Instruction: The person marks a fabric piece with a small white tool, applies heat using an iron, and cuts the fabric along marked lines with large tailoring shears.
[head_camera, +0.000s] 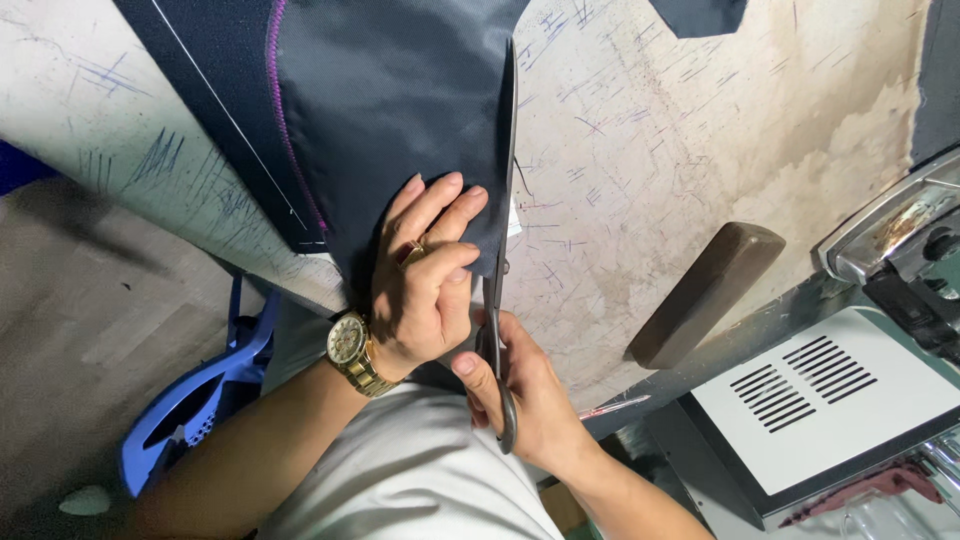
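My left hand (425, 275) lies flat with fingers spread on the dark blue cloth (400, 110), pressing it onto the worn, scribbled table (680, 130). My right hand (525, 390) is closed around the handles of the big scissors (500, 250). Their long blades run along the cloth's right edge. A brown block (705, 292) sits nearby.

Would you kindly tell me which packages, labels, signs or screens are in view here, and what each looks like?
Possible label: small white tag at the fabric's edge by the scissors, mostly hidden.
No packages, signs or screens show.
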